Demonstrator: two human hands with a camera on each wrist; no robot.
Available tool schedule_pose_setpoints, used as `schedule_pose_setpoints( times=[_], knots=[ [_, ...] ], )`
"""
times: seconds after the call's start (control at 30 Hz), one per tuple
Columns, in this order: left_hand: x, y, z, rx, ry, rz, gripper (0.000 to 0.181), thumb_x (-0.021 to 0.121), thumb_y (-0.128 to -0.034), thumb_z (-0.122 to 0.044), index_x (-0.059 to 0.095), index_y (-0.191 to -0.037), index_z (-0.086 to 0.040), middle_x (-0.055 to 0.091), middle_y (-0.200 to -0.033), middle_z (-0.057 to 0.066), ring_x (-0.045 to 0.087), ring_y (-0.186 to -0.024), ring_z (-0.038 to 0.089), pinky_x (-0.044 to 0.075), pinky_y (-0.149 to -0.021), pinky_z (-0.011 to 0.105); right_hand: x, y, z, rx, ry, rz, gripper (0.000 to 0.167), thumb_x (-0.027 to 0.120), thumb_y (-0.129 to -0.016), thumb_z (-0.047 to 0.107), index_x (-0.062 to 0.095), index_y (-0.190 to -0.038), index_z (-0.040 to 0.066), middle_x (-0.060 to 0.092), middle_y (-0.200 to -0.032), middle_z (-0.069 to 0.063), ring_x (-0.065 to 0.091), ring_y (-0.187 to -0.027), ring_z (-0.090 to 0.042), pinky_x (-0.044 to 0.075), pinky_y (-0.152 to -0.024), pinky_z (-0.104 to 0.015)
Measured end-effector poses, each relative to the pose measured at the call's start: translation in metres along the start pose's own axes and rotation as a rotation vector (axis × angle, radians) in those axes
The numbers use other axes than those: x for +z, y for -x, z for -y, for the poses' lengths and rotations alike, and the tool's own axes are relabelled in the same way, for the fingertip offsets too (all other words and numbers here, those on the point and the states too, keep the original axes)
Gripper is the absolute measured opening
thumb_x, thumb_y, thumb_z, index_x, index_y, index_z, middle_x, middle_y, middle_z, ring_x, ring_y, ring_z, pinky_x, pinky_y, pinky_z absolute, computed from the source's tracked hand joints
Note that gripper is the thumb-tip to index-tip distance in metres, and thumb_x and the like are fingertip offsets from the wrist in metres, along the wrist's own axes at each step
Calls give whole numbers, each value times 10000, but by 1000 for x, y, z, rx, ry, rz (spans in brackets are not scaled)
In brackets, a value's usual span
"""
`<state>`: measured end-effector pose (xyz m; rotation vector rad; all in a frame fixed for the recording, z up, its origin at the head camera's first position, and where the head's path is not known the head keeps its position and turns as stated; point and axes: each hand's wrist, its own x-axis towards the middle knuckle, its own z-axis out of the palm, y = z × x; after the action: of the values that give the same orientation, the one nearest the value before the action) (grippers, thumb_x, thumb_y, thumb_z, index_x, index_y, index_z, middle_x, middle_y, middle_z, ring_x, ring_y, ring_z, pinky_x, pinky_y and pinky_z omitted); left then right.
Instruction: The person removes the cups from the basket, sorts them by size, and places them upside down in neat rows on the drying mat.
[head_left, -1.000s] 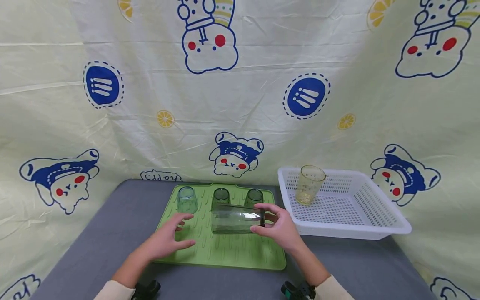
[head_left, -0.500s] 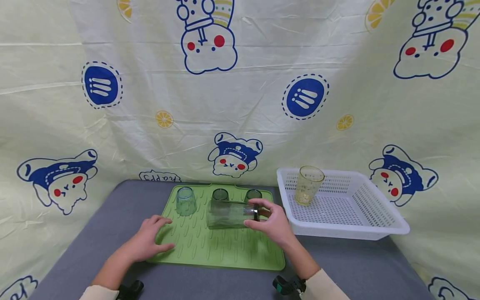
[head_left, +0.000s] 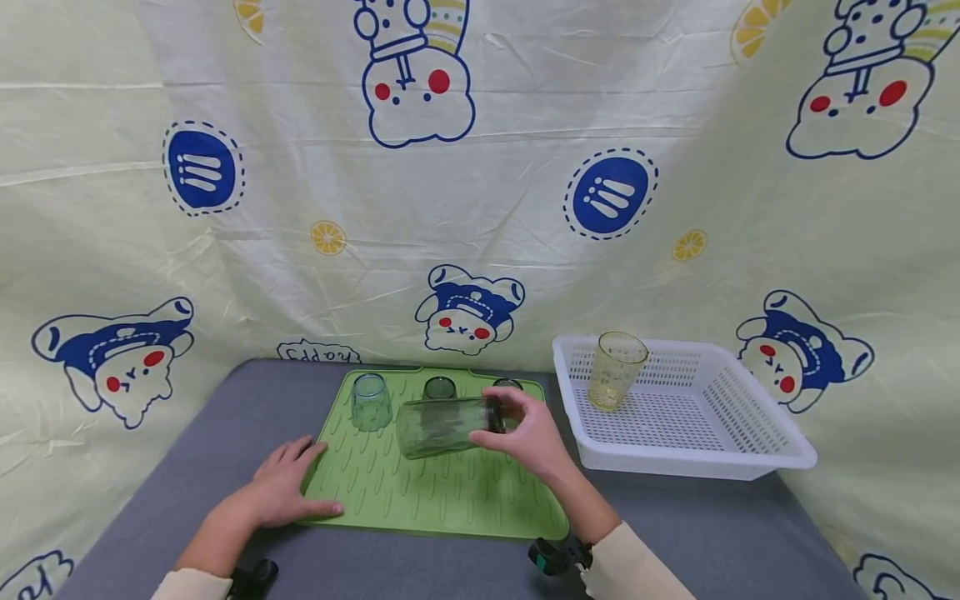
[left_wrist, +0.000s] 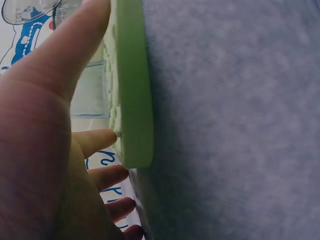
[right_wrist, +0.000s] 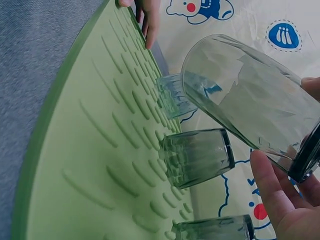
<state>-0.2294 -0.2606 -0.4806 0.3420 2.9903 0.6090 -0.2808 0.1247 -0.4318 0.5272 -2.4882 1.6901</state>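
Note:
My right hand [head_left: 528, 437] grips a tall grey-green drinking glass [head_left: 442, 429] near its thick base. The glass lies sideways in the air above the green drying mat [head_left: 450, 504], its mouth facing left and tipped slightly down. My left hand [head_left: 281, 490] rests with spread fingers at the mat's left front corner; in the left wrist view its thumb [left_wrist: 62, 50] lies against the mat's edge. Along the back of the mat stand a bluish glass [head_left: 372, 404], a grey-green glass [right_wrist: 200, 157] and another grey-green glass [right_wrist: 217, 229], all upside down. My right hand partly hides the last in the head view.
A white perforated basket [head_left: 697, 462] stands to the right of the mat. One yellowish glass [head_left: 617, 371] stands upright in its left part. Grey cloth [head_left: 375, 575] covers the table, and a patterned curtain [head_left: 480, 208] hangs behind.
My right hand has carried the glass leftward and tipped its mouth slightly lower. Away from the glass, my left hand has moved left and down to the mat's left front corner.

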Motion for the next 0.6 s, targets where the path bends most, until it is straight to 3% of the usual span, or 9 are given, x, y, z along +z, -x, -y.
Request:
schedule_pose_setpoints(
  times=[0.4,0.6],
  knots=[
    [0,-5,3,-55,-18,73,1211,773,-705,-753,356,-1570,-14,260,-1636,316,184,-1474,627,152,-1138,802,14,-12,11,-18,31,31,586,916,-763,266,684,-1298,215,705,-1245,-28,690,-1051,-220,580,-819,-334],
    [0,-5,2,-84,-26,100,1238,762,-691,-780,345,-1580,-26,245,-1650,299,166,-1483,622,132,-1143,803,20,-19,20,-20,73,70,633,927,-737,306,683,-1309,189,701,-1193,-35,681,-991,-201,570,-714,-323]
  ],
)
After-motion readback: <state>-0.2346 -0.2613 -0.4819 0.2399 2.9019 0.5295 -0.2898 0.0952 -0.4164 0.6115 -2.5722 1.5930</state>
